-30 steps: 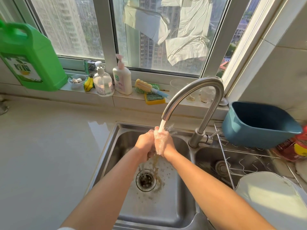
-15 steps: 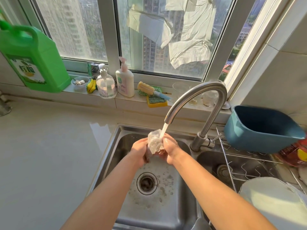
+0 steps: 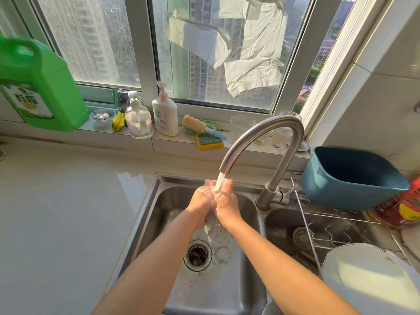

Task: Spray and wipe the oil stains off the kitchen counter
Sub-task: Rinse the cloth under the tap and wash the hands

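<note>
The pale counter [image 3: 56, 212] fills the whole left side, glossy in the sun; from where I stand I can't pick out any oil stains on it. Set into its right end is the steel sink [image 3: 145, 201], with a wire rack [image 3: 336, 235] across the right basin. A big green jug [image 3: 38, 87] stands on the window ledge [image 3: 172, 139] behind the counter's back left corner, and a blue tub [image 3: 347, 176] sits at the far right. The curved tap [image 3: 268, 133] is running into the left basin.

Under the stream the person's left hand [image 3: 201, 201] and right hand [image 3: 227, 205] are pressed together with fingers curled in. Both squeeze a small whitish rag [image 3: 208, 225]; only its wet tail shows, hanging below the palms over the basin. I can't tell whether it is cloth or paper.

Soaked like that it looks light, limp and slippery, and apt to drip. I'd wring it hard, then bunch it in one palm with fingers spread over its back for wiping. If it's paper, it may well tear.
</note>
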Demonstrator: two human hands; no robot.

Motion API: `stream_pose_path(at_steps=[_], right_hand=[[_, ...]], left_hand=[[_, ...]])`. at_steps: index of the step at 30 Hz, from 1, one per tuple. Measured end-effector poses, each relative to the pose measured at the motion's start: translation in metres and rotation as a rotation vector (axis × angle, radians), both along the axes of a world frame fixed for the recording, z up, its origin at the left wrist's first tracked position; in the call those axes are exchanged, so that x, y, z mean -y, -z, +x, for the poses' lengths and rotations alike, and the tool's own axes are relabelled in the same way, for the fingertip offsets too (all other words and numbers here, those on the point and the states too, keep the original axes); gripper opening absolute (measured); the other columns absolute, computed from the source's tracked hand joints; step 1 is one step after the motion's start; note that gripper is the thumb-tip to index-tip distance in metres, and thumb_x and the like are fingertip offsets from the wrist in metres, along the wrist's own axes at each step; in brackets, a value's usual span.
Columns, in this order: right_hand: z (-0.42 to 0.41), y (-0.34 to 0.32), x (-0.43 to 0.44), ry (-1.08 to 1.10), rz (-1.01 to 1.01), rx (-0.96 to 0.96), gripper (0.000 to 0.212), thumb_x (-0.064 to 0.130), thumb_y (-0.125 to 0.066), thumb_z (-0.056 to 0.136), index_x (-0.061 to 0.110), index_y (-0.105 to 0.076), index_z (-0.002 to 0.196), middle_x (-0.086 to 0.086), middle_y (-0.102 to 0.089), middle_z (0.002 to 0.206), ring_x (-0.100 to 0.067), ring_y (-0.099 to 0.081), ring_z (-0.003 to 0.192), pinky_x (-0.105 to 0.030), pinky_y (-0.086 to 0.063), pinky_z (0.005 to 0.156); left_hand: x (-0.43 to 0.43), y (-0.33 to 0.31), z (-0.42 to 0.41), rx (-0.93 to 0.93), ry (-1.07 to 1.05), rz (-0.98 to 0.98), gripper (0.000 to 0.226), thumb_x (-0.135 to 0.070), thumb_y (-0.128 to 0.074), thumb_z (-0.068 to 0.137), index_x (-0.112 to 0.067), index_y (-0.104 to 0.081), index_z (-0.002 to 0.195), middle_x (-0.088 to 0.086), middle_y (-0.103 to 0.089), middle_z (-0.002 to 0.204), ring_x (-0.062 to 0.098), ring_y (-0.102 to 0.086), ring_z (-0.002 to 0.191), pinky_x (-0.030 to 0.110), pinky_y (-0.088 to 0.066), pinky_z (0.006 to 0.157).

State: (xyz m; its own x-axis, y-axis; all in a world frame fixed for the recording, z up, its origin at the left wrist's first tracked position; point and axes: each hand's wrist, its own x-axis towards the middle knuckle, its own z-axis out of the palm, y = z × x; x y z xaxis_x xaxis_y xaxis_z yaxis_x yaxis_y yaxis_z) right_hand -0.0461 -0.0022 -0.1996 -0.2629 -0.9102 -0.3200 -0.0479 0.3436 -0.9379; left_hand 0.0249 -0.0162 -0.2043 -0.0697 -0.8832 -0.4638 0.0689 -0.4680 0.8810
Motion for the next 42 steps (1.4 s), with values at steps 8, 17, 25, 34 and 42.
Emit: stream_pose_path(at_steps=[8,17,25,34,42], right_hand=[[0.011,-0.004,0.011,-0.04,0.064,-0.008,0.036,0.03,-0.045,0.098,0.017,-0.056,0.066,-0.004,-0.061,0.076,-0.025,-0.058,0.08,-0.03,-0.046,0.07],[-0.003,-0.01,0.014,-0.023,0.211,0.348,0.02,0.029,-0.051,0.096,0.018,-0.058,0.081,-0.003,-0.06,0.059,-0.013,-0.05,0.035,-0.02,-0.038,0.039],[-0.004,-0.021,0.017,-0.113,0.174,0.466,0.017,0.025,-0.056,0.093,0.018,-0.061,0.079,-0.001,-0.064,0.073,-0.011,-0.059,0.051,-0.022,-0.046,0.042],[-0.006,-0.003,-0.001,-0.299,-0.134,-0.586,0.047,0.028,-0.053,0.093,0.016,-0.033,0.134,-0.013,-0.037,0.128,-0.031,-0.049,0.114,-0.03,-0.041,0.089],[-0.001,0.005,-0.004,-0.177,0.018,-0.075,0.043,0.054,-0.052,0.087,0.028,-0.042,0.121,-0.001,-0.066,0.103,-0.02,-0.065,0.089,-0.036,-0.055,0.077]], left_hand=[[0.0,0.009,0.01,0.046,-0.06,0.051,0.039,-0.037,-0.044,0.101,-0.014,-0.054,0.071,-0.001,-0.049,0.046,0.015,-0.042,0.041,0.023,-0.035,0.046],[-0.005,0.017,0.037,-0.117,-0.045,0.072,0.033,-0.031,-0.049,0.101,-0.005,-0.062,0.118,0.008,-0.058,0.07,0.013,-0.052,0.043,0.018,-0.035,0.037],[0.0,0.024,0.028,-0.179,-0.094,0.182,0.046,-0.041,-0.034,0.104,-0.009,-0.065,0.094,0.004,-0.065,0.057,0.013,-0.057,0.045,0.02,-0.042,0.043],[0.009,0.005,0.002,-0.147,-0.021,0.101,0.027,-0.035,-0.049,0.095,-0.016,-0.048,0.114,0.009,-0.059,0.09,0.018,-0.059,0.065,0.023,-0.046,0.047],[0.002,0.0,0.007,-0.075,-0.009,0.095,0.035,-0.046,-0.044,0.098,-0.018,-0.063,0.098,0.009,-0.063,0.083,0.025,-0.059,0.077,0.034,-0.044,0.063]])
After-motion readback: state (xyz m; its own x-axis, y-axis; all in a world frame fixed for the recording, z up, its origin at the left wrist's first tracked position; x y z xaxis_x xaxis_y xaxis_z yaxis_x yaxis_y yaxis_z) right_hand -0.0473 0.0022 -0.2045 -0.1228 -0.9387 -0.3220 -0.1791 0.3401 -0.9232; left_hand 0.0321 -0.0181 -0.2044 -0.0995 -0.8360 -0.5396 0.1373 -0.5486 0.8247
